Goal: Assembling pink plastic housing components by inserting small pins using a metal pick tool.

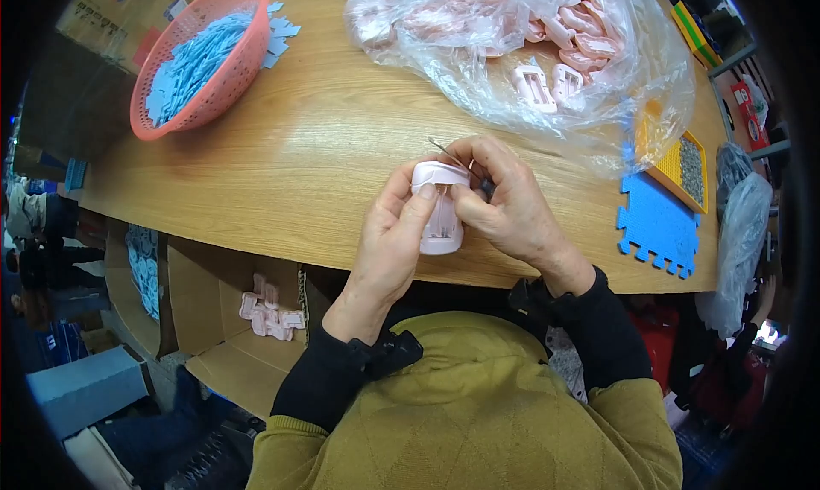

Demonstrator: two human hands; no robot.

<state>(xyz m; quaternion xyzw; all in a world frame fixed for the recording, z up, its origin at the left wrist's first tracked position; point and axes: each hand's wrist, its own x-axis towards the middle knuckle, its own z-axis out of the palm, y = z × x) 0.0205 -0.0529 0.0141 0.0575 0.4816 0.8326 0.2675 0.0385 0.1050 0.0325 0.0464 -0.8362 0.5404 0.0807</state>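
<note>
Above the table's front edge, a pale pink plastic casing (442, 238) is held upright, its open battery compartment facing up at me. My left hand (386, 244) is closed around its left side, with the thumb on the front near the upper end. My right hand (515, 207) pinches a thin metal tool (443, 151) with a dark end, whose shaft points up and left past the casing's top. The right thumb tip rests at the compartment's upper right. Whether the tool touches the casing cannot be made out.
At the back, a clear plastic bag (427, 37) spills pink casings (534, 87). A coral basket (201, 106) of light blue pieces stands far left. On the right, a yellow tray (690, 172) of small metal parts overlaps a blue foam mat (656, 225). Below left, a cardboard box (205, 298) contains pink pieces.
</note>
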